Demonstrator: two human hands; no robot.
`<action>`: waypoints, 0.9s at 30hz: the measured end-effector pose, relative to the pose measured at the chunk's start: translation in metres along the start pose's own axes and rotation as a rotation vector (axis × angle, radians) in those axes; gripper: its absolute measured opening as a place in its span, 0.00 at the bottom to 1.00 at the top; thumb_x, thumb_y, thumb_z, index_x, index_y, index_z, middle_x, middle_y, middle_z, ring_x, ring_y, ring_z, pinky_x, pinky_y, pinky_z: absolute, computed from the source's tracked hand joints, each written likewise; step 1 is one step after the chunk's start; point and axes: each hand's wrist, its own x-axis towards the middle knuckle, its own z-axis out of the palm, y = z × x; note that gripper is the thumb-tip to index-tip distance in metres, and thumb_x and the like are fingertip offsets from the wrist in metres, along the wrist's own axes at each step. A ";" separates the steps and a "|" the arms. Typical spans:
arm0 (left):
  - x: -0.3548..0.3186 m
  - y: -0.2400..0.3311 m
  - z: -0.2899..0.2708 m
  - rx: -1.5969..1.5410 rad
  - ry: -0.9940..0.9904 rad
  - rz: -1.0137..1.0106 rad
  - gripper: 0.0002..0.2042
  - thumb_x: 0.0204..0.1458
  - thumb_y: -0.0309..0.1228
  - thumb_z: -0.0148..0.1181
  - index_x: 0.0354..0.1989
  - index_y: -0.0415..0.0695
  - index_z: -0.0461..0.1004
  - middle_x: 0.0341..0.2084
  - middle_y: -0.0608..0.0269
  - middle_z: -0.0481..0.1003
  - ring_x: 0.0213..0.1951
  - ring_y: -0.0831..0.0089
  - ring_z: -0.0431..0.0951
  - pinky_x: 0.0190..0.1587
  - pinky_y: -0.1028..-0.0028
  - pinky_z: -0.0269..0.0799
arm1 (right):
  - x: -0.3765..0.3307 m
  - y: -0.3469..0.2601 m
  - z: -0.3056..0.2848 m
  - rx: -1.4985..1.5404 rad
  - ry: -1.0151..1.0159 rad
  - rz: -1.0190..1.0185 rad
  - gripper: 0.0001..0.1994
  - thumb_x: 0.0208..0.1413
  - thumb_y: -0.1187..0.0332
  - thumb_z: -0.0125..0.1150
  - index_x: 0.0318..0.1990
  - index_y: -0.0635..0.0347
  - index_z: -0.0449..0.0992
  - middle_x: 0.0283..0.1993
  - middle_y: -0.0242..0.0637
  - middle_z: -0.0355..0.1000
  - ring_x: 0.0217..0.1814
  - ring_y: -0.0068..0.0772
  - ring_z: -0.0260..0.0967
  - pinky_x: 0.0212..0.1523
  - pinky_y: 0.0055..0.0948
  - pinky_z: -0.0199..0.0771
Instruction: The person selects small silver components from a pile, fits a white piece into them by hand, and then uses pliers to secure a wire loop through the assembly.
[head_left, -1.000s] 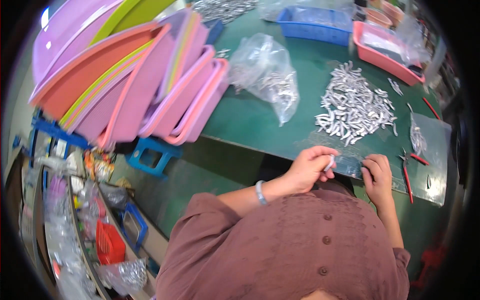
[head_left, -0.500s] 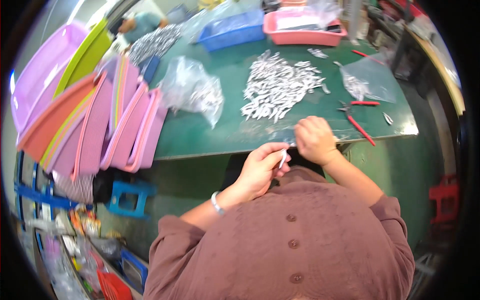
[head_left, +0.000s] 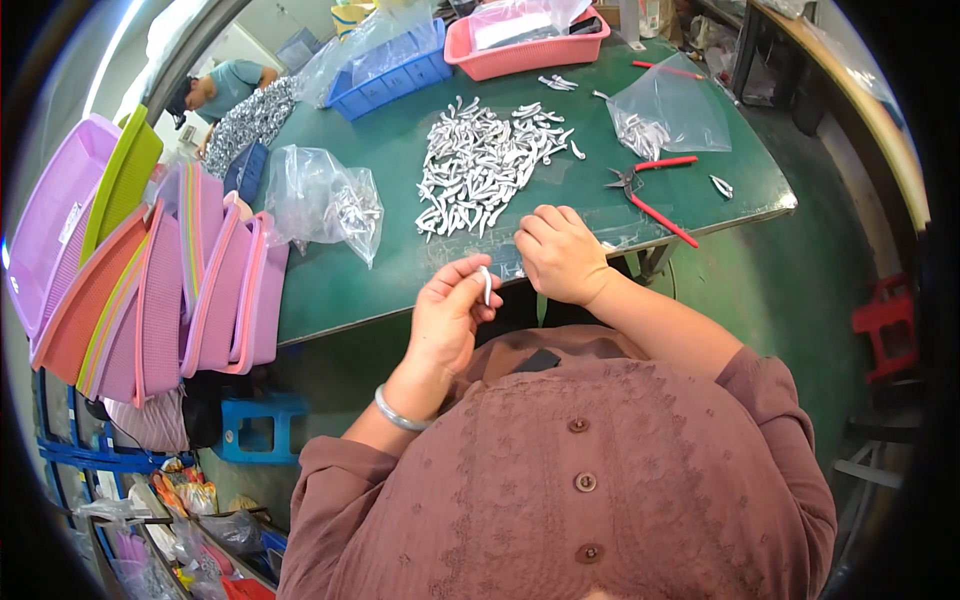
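Between the thumb and fingers of my left hand (head_left: 445,315) is a small curved silver metal piece (head_left: 487,286), held upright just off the table's near edge. My right hand (head_left: 562,255) rests at that edge with its fingers curled down; whatever they hold is hidden. Just beyond both hands spreads a pile of similar silver pieces (head_left: 480,165) on the green table (head_left: 400,285). To the right lie red-handled pliers (head_left: 655,195) with their handles apart, a clear bag (head_left: 685,110) with several pieces in it, and a lone silver piece (head_left: 721,186) near the edge.
Stacked plastic baskets (head_left: 150,280) crowd the left end. Another clear bag of pieces (head_left: 325,205) lies beside them. A blue basket (head_left: 390,75) and a pink basket (head_left: 525,45) stand at the back. Far left, a person (head_left: 220,88) bends by a silver heap (head_left: 250,120). Blue stool (head_left: 262,425) below left.
The view has turned, so the table and its things sit farther left in the picture. My left hand still pinches the silver piece, now more upright. My right hand stays curled at the edge.
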 end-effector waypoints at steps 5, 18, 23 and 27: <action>0.009 0.016 -0.005 0.000 0.054 0.168 0.13 0.48 0.22 0.51 0.44 0.38 0.64 0.29 0.61 0.71 0.27 0.75 0.72 0.28 0.81 0.68 | 0.002 0.004 0.002 -0.011 -0.031 -0.003 0.06 0.32 0.69 0.55 0.22 0.56 0.67 0.27 0.32 0.62 0.37 0.34 0.59 0.37 0.30 0.59; 0.048 0.033 -0.036 0.289 -0.034 0.619 0.18 0.46 0.17 0.51 0.48 0.36 0.62 0.31 0.61 0.71 0.32 0.79 0.70 0.36 0.80 0.67 | 0.017 0.004 -0.004 0.132 -0.207 0.174 0.07 0.38 0.73 0.54 0.29 0.58 0.69 0.36 0.33 0.64 0.41 0.36 0.58 0.44 0.35 0.55; 0.071 0.034 -0.058 0.303 -0.033 0.558 0.18 0.46 0.17 0.51 0.48 0.37 0.62 0.31 0.61 0.71 0.32 0.80 0.70 0.36 0.81 0.67 | 0.045 0.019 0.002 0.180 -0.297 0.177 0.08 0.38 0.75 0.55 0.30 0.57 0.70 0.35 0.33 0.64 0.40 0.36 0.59 0.43 0.34 0.55; 0.087 0.034 -0.073 0.255 -0.020 0.459 0.17 0.46 0.17 0.50 0.48 0.35 0.62 0.30 0.62 0.71 0.31 0.80 0.69 0.35 0.82 0.66 | 0.069 0.037 0.021 0.187 -0.317 0.177 0.07 0.39 0.76 0.53 0.30 0.58 0.71 0.33 0.34 0.64 0.39 0.37 0.59 0.41 0.33 0.56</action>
